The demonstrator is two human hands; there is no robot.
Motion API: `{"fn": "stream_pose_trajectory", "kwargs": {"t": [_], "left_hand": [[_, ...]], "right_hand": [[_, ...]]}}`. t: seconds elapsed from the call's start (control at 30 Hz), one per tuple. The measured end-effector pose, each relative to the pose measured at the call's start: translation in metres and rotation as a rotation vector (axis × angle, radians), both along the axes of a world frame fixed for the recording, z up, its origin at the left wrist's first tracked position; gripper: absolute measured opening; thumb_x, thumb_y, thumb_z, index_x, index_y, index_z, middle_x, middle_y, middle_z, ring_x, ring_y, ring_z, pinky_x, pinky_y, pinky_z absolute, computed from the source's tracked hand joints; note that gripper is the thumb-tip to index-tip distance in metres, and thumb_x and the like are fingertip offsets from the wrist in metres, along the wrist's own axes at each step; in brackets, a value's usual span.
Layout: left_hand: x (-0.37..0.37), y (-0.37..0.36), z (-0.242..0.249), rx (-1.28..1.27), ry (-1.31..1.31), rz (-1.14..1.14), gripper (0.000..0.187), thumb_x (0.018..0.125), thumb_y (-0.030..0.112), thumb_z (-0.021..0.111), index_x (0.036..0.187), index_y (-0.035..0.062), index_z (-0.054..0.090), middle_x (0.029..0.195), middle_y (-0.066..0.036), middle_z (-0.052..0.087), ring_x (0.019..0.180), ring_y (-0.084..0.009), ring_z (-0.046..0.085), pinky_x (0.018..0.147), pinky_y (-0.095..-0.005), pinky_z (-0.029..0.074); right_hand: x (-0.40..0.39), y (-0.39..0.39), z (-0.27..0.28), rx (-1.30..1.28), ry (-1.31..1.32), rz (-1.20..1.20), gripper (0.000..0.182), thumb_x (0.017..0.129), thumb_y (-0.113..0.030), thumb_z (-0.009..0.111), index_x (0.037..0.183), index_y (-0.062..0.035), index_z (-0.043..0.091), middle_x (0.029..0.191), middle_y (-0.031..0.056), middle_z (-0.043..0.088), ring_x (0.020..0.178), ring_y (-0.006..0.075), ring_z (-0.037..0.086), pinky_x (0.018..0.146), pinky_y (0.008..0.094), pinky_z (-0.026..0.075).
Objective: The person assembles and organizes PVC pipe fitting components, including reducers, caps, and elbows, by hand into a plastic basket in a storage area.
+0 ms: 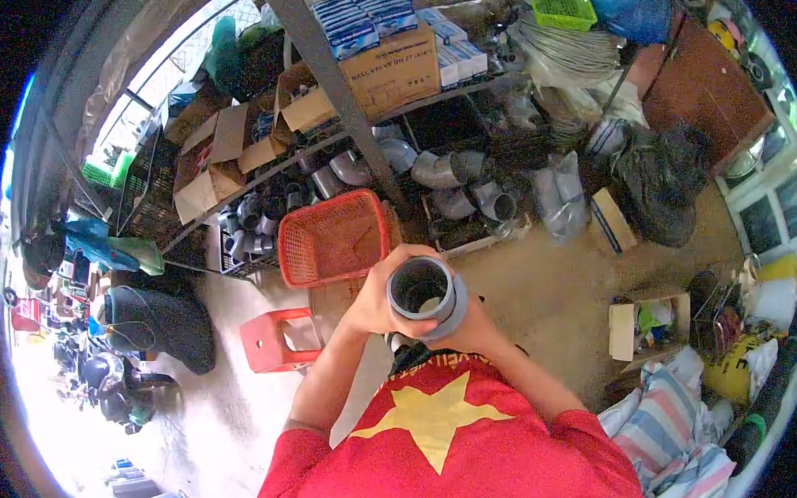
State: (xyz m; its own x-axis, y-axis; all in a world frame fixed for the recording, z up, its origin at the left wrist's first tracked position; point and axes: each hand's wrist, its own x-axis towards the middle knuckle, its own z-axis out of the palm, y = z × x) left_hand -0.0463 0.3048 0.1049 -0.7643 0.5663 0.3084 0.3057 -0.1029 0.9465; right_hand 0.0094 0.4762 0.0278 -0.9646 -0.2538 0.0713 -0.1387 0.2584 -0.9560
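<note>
I hold a short grey plastic pipe fitting (425, 296) in front of my chest, its open round end facing up at me. My left hand (375, 303) wraps around its left side. My right hand (476, 326) cups it from the right and underneath. Both hands grip the same piece. Its inside is dark and hollow. My red shirt with a yellow star (436, 426) fills the lower part of the view.
An orange-red plastic basket (333, 238) stands just beyond my hands, with a red plastic stool (277, 340) to its left. Metal shelves (334, 80) hold cardboard boxes and grey pipe elbows (441, 170). A black bag (660, 183), an open carton (646, 323) and striped cloth (682, 434) lie at the right.
</note>
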Motion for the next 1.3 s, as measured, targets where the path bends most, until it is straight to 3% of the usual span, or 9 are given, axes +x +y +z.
{"fn": "stream_pose_trajectory", "kwargs": {"t": [0.37, 0.6, 0.7, 0.73, 0.93, 1.0, 1.1, 1.27, 1.3], "left_hand": [[0.011, 0.024, -0.002, -0.188, 0.057, 0.255, 0.076, 0.058, 0.022, 0.084, 0.12, 0.0007, 0.045, 0.106, -0.011, 0.061, 0.102, -0.0196, 0.059, 0.093, -0.0328, 0.045], [0.012, 0.055, -0.033, -0.208, 0.12, 0.789, 0.07, 0.06, 0.016, 0.083, 0.118, 0.0017, 0.046, 0.105, -0.01, 0.06, 0.099, -0.0187, 0.059, 0.091, -0.0326, 0.045], [0.016, 0.062, -0.014, -0.143, -0.115, 0.749, 0.077, 0.059, 0.023, 0.086, 0.121, 0.0014, 0.045, 0.108, -0.014, 0.06, 0.108, -0.0233, 0.057, 0.094, -0.0352, 0.044], [0.014, 0.054, -0.003, -0.243, -0.087, 0.64, 0.081, 0.059, 0.024, 0.087, 0.123, 0.0011, 0.043, 0.113, -0.013, 0.058, 0.113, -0.022, 0.054, 0.098, -0.0353, 0.041], [-0.029, 0.01, 0.037, -0.027, -0.157, -0.245, 0.089, 0.052, 0.035, 0.09, 0.123, 0.0006, 0.048, 0.123, -0.012, 0.055, 0.117, -0.0224, 0.052, 0.103, -0.0372, 0.037], [-0.037, 0.009, 0.035, -0.106, -0.085, -0.507, 0.09, 0.051, 0.038, 0.089, 0.122, -0.0001, 0.05, 0.122, -0.015, 0.058, 0.119, -0.0244, 0.052, 0.104, -0.0402, 0.036], [-0.023, 0.016, 0.032, -0.161, -0.107, -0.353, 0.083, 0.051, 0.035, 0.088, 0.119, 0.0007, 0.053, 0.117, -0.014, 0.061, 0.119, -0.0246, 0.052, 0.106, -0.0409, 0.034], [-0.011, 0.019, 0.022, -0.258, 0.199, -0.255, 0.07, 0.05, 0.033, 0.086, 0.111, 0.0114, 0.06, 0.111, -0.004, 0.063, 0.121, -0.028, 0.05, 0.111, -0.0592, 0.012], [-0.01, 0.02, 0.019, -0.258, 0.233, -0.195, 0.069, 0.05, 0.033, 0.085, 0.111, 0.0112, 0.06, 0.111, -0.004, 0.062, 0.119, -0.0276, 0.05, 0.111, -0.0581, 0.014]], "right_hand": [[-0.003, 0.001, -0.022, -0.025, 0.131, -0.101, 0.096, 0.051, -0.035, 0.088, 0.131, -0.0081, 0.042, 0.117, 0.0135, 0.06, 0.107, 0.0317, 0.06, 0.089, 0.04, 0.049], [-0.019, 0.0, -0.029, 0.099, 0.073, -0.226, 0.094, 0.053, -0.035, 0.086, 0.132, -0.0094, 0.041, 0.121, 0.0145, 0.057, 0.111, 0.0335, 0.056, 0.091, 0.0392, 0.046], [-0.024, 0.008, -0.038, 0.074, -0.01, -0.137, 0.091, 0.053, -0.032, 0.086, 0.13, -0.0093, 0.043, 0.122, 0.0139, 0.057, 0.113, 0.0321, 0.055, 0.095, 0.0386, 0.045], [-0.024, 0.012, -0.031, 0.002, -0.008, -0.084, 0.092, 0.053, -0.03, 0.087, 0.131, -0.009, 0.043, 0.122, 0.0128, 0.057, 0.114, 0.0303, 0.055, 0.097, 0.0384, 0.044], [-0.015, 0.031, 0.027, -0.271, -0.177, 0.442, 0.1, 0.049, -0.017, 0.089, 0.135, -0.0069, 0.039, 0.129, 0.0086, 0.053, 0.122, 0.0215, 0.047, 0.106, 0.038, 0.035], [-0.015, 0.025, 0.027, -0.272, -0.097, 0.374, 0.102, 0.048, -0.017, 0.089, 0.135, -0.0067, 0.038, 0.132, 0.0089, 0.05, 0.123, 0.0227, 0.045, 0.107, 0.038, 0.034], [-0.024, 0.025, -0.002, -0.171, -0.027, 0.41, 0.104, 0.047, -0.018, 0.09, 0.136, -0.007, 0.037, 0.134, 0.0091, 0.047, 0.124, 0.0242, 0.044, 0.106, 0.0379, 0.034], [-0.013, 0.026, 0.016, -0.208, 0.067, 0.289, 0.094, 0.052, -0.022, 0.089, 0.132, -0.0068, 0.042, 0.129, 0.0099, 0.05, 0.12, 0.0229, 0.048, 0.102, 0.0384, 0.039], [-0.012, 0.027, 0.019, -0.196, 0.089, 0.259, 0.093, 0.053, -0.022, 0.089, 0.131, -0.0066, 0.042, 0.129, 0.0101, 0.05, 0.12, 0.0229, 0.048, 0.102, 0.0383, 0.039]]}}
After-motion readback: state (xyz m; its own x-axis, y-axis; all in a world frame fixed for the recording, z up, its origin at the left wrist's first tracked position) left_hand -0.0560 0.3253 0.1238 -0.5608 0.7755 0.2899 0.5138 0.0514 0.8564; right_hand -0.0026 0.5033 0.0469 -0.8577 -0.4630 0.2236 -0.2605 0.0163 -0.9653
